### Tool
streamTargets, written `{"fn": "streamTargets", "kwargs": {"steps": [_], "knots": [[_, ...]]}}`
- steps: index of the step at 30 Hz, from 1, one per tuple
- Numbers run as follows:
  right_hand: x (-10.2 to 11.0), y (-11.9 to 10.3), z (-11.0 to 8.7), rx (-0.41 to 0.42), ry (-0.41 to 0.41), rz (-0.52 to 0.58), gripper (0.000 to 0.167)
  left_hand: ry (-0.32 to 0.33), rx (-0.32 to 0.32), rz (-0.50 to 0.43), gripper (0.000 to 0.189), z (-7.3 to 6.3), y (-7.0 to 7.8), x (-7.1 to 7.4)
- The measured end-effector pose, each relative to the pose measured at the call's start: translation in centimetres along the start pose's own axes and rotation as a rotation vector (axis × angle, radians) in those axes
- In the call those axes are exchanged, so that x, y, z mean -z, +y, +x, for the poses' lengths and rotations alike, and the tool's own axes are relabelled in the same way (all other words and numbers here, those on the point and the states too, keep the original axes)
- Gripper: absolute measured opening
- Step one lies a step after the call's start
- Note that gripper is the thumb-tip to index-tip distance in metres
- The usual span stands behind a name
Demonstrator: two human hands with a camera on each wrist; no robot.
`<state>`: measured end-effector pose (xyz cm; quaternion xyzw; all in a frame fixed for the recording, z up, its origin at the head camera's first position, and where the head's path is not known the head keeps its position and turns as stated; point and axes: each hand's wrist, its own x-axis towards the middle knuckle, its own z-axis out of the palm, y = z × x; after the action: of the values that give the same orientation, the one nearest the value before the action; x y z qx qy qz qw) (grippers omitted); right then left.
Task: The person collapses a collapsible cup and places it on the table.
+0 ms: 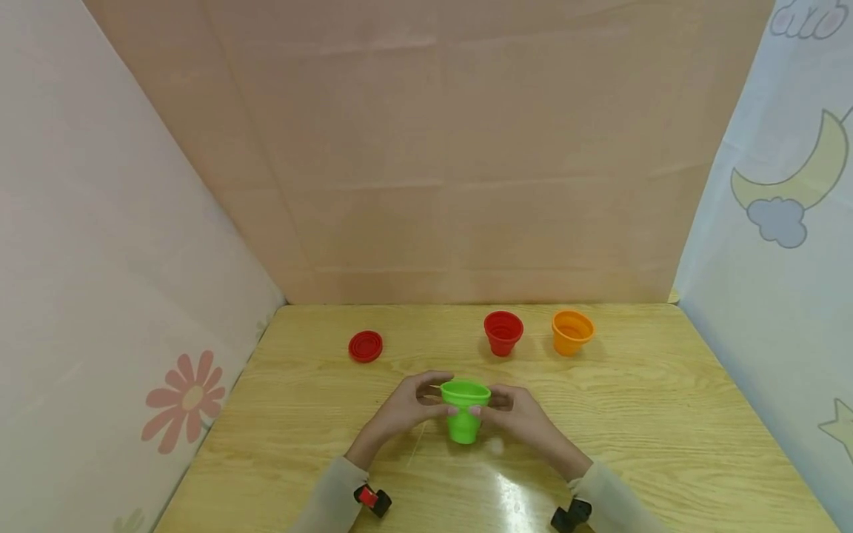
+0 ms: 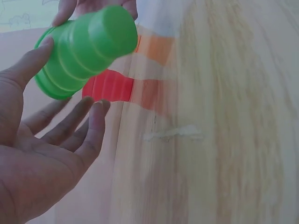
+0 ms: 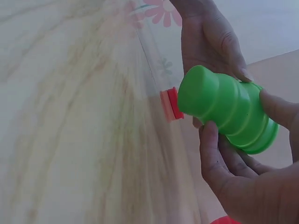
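A green collapsible cup, mouth up, is held off the counter at the lower centre of the head view. The left hand has its grip clamped on the cup's left side, the right hand on its right, with 2 thumbs against the near wall. Above, right of centre, stand 1 red cup and 1 orange cup; left of centre lies 1 flattened red cup.

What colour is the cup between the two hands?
The cup is bright green; it shows best close up in the right wrist view.
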<state>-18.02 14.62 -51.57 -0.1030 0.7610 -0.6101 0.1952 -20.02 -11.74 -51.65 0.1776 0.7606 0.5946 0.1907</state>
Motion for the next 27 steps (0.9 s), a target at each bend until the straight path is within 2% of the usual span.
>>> {"fn": "streamTargets", "kwargs": {"steps": [4, 9, 12, 16, 19, 24, 27], "knots": [[0.0, -0.1, -0.2, -0.044, -0.028, 0.076, 0.058, -0.009, -0.066, -0.005, 0.062, 0.0, 0.1, 0.2], [-0.4, 0.0, -0.3, -0.087, -0.067, 0.19, 0.058, 0.013, -0.109, 0.02, 0.039, -0.1, -0.1, 0.1], [-0.5, 0.1, -0.5, -0.1, -0.093, 0.244, 0.054, 0.025, -0.092, 0.035, 0.03, -0.2, -0.3, 0.0], [-0.6, 0.5, -0.7, -0.105, -0.118, 0.251, 0.053, 0.036, -0.055, 0.053, 0.026, -0.4, -1.0, -0.3], [-0.3, 0.6, -0.7, -0.126, -0.092, 0.242, 0.055, 0.041, -0.031, 0.046, 0.025, -0.4, -1.2, -0.5], [0.1, 0.4, -0.5, -0.14, 0.013, 0.225, 0.061, 0.033, -0.008, -0.049, 0.025, -0.2, -1.0, -0.7], [0.2, 0.3, -0.5, -0.121, 0.034, 0.228, 0.064, 0.017, 0.015, -0.136, 0.029, -0.1, -0.9, -0.9]]}}
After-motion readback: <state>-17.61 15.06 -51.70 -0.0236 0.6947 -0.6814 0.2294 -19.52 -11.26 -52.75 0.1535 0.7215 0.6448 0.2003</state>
